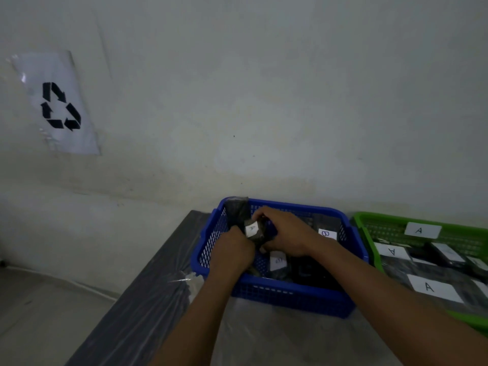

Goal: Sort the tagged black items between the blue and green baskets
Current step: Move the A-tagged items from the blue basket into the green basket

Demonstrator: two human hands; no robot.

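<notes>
A small black plastic-wrapped item [258, 235], bearing a white paper tag [250, 228] marked A, is held just above the contents of the blue perforated plastic basket [290, 295], near its left wall. It is gripped from both sides: the left hand [233, 250] is curled on its lower left edge, and the right hand [286, 235] is bent round its right end. From the crinkled wrap, the item is judged light and somewhat slippery, so a hold across the body, not on the tag, seems wiser. The green perforated plastic basket [375, 216], in which A-tagged black pieces [396, 270] are laid, stands just beside on the right.
</notes>
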